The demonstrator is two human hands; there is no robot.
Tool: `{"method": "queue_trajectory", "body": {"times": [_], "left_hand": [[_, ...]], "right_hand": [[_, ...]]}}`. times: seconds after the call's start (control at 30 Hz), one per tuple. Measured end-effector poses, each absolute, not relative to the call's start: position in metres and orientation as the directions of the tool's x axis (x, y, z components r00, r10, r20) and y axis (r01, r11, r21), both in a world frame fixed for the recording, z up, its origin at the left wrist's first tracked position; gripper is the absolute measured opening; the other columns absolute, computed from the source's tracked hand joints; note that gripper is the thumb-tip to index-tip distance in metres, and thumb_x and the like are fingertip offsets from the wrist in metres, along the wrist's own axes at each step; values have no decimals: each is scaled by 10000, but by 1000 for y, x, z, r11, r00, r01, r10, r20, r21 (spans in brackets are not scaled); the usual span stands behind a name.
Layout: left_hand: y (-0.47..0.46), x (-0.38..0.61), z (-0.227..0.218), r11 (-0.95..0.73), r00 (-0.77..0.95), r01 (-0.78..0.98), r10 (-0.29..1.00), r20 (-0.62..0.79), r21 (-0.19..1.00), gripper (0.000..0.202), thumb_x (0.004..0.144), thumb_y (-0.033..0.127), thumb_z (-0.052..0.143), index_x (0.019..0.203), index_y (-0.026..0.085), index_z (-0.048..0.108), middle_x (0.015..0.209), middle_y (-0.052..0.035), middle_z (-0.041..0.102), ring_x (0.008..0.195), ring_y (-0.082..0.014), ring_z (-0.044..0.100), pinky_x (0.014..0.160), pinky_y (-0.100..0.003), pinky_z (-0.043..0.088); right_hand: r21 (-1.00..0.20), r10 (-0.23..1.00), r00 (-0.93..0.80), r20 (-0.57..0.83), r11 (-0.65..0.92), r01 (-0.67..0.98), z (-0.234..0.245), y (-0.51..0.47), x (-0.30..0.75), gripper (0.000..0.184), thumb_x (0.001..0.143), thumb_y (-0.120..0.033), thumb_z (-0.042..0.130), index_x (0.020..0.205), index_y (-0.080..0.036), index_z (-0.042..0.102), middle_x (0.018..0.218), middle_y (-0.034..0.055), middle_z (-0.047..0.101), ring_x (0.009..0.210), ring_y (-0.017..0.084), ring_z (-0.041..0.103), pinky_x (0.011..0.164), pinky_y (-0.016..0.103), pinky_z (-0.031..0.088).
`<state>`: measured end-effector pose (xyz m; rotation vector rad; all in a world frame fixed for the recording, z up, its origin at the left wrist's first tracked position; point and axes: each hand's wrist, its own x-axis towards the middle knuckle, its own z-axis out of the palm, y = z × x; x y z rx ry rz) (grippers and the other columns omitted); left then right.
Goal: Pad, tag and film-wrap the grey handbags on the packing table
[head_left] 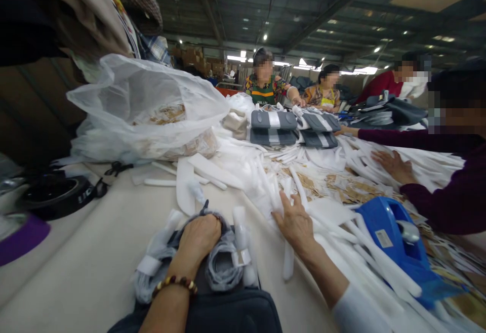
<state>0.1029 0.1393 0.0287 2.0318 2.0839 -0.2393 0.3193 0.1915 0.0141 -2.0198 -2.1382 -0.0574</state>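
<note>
My left hand, with a bead bracelet at the wrist, is closed over the dark strap of a navy bag; its fingertips are mostly hidden. Rolled straps in clear wrap lie on the bag to both sides of that hand. A white foam piece stands by the right roll, with a white band near it. My right hand reaches over the pile of white foam strips, fingers apart. One foam strip runs beneath it; I cannot tell how firmly the fingers touch it.
A large clear plastic bag stands at back left. Dark wrapped bags are stacked behind the foam. A blue tape dispenser sits at right. A co-worker's hand rests on foam strips there; other people work farther back.
</note>
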Motion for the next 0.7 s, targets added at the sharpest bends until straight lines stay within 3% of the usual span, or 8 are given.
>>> {"method": "queue_trajectory", "body": {"times": [0.13,0.47,0.57,0.63,0.7], "left_hand": [[139,103,28,8,4,999,965,-261,47,374,871,81,289,962,73,652,967,-196,681,927,-289,657,796,-400,497],[138,104,28,72,-47,993,969,-241,96,366,876,90,298,938,69,658,935,-197,691,918,-292,663,791,-415,501],[138,104,25,101,-69,986,972,-227,130,371,872,89,293,926,75,659,912,-193,697,901,-291,667,778,-418,505],[137,103,24,110,-75,982,973,-219,155,361,854,76,308,914,81,664,893,-191,701,881,-294,672,758,-421,511],[137,103,22,111,-73,977,975,-208,179,357,841,66,317,915,85,666,892,-190,701,879,-298,671,754,-428,512]], "right_hand": [[-17,970,-111,218,117,993,18,193,315,320,890,-281,508,1191,-187,566,1312,151,471,1066,268,553,823,338,456],[5,960,-44,277,44,999,7,207,326,247,902,-195,422,973,-115,644,1171,175,566,935,257,606,758,335,458],[18,928,-39,371,35,999,10,216,320,264,869,-189,485,1077,-102,622,1248,209,518,1056,340,545,841,434,421],[5,884,-130,449,143,990,16,224,305,365,829,-171,550,1189,-111,574,1321,210,466,1184,375,446,927,493,358],[-98,870,-274,409,340,935,24,234,282,397,831,-156,550,1225,-111,555,1328,197,473,1234,346,408,978,472,328]]}}
